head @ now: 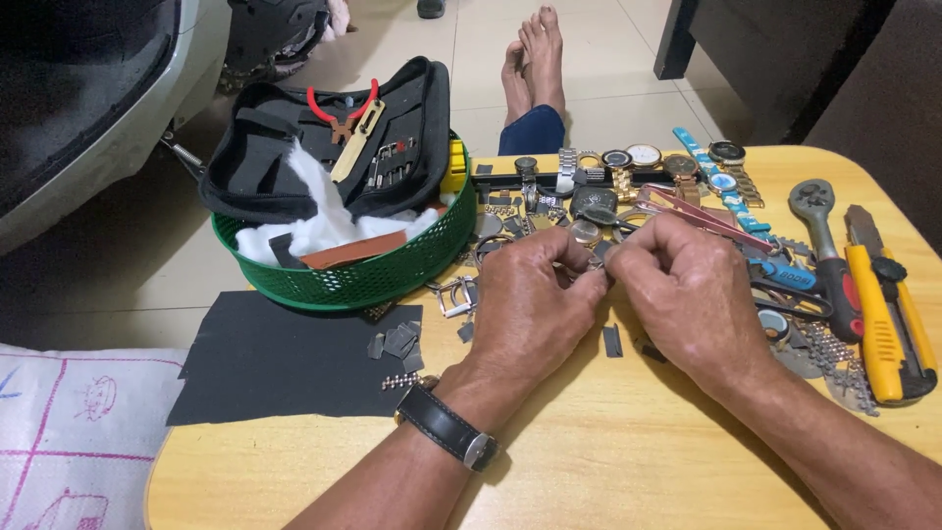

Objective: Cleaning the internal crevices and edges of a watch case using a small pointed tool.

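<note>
- Together, left hand (530, 294) and right hand (687, 290) meet mid-desk, each grip pinching 1 small metal part (596, 263), too tiny to identify.
- Wooden desk (589, 461) carries watches (638, 162) far, green basket (392, 270) left, yellow utility knife (878, 329) right.

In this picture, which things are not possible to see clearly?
Head view only:
- Small part pinched between left hand and right hand: hidden by the fingertips.
- Contents of the green basket: mostly covered by the black tool pouch and white cotton.
- Watches: dials too small.
</note>
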